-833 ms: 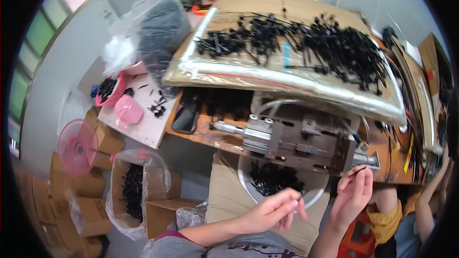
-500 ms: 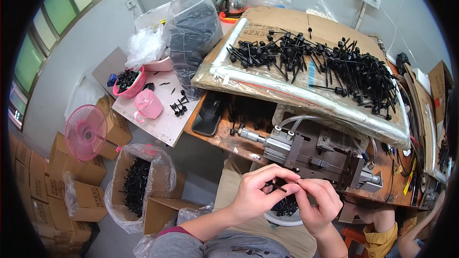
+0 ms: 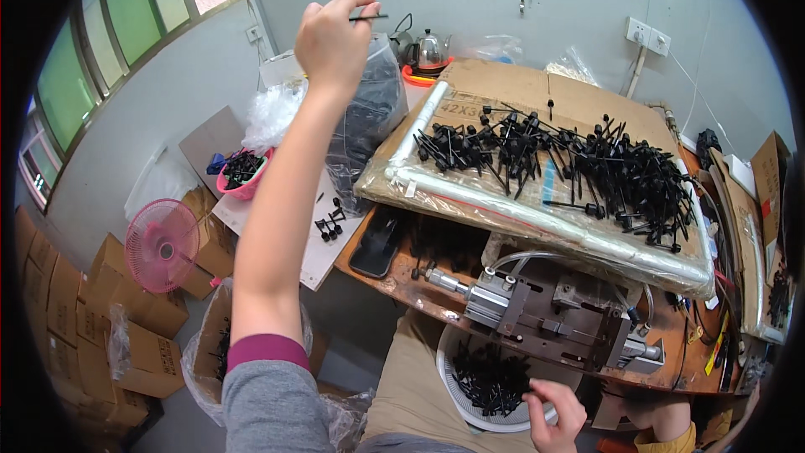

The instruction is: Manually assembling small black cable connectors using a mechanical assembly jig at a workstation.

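My left hand (image 3: pixel 334 46) is raised at the upper left, in front of the wall and above a large clear bag of dark parts (image 3: pixel 369 105). Its fingertips pinch a thin black rod (image 3: pixel 369 17), which points right. Low down, my right hand (image 3: pixel 557 416) is at the right rim of a white basket (image 3: pixel 449 386) under the bench edge. Its thumb and forefinger are close together; anything between them is too small to make out. Many black stemmed parts (image 3: pixel 486 382) lie in the basket.
A cardboard-topped board with a silver tube frame (image 3: pixel 553 222) bears a heap of black stemmed parts (image 3: pixel 620 155). Below it sits a metal clamping device (image 3: pixel 545 319) with air hoses. A phone (image 3: pixel 376 243), pink basket (image 3: pixel 243 189), pink fan (image 3: pixel 162 245) and cartons (image 3: pixel 147 352) are leftward.
My hands were together in front of the device and are now apart. The left rose far up and left with the black rod; the right dropped lower. The basket shows more fully.
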Demonstrator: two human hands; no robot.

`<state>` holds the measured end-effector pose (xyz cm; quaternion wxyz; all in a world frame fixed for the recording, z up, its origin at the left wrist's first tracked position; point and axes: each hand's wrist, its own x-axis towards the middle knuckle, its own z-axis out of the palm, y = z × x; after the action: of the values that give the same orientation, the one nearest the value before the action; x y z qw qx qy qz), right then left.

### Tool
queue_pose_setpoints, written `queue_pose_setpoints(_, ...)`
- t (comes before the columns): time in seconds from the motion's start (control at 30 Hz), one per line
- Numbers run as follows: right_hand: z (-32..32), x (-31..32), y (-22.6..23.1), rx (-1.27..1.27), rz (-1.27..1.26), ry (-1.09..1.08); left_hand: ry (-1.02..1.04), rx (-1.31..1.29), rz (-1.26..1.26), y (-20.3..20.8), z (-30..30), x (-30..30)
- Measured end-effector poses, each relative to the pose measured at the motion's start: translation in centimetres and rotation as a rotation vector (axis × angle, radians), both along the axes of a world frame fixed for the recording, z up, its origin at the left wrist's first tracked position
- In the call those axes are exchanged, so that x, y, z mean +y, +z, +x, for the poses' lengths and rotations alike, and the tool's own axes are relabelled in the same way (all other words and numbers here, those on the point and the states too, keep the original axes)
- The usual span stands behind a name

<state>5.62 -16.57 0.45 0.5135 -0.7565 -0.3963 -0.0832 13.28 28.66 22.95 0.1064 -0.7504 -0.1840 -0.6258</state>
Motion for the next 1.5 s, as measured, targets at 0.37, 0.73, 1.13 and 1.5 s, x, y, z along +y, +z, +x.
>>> queue_pose_setpoints(0.37, -2.2, -3.2, -2.5, 0.264, -0.047, -0.018, -0.308, 0.149, -0.677, -0.8, 0.4, 4.4)
queue_pose_setpoints(0.73, -3.7, -2.3, -3.6, 0.371, -0.013, 0.044, -0.102, 0.741, -0.451, -10.9, 1.0, 0.0)
queue_pose_setpoints(1.13, -3.3, -3.6, -3.1, 0.299, 0.037, -0.065, 0.051, 0.687, -0.286, -9.5, 1.8, -2.9)
queue_pose_setpoints(1.5, 13.9, -3.9, 5.4, -0.378, 0.141, -0.333, -0.845, 0.787, 0.268, -12.2, -6.5, -20.9)
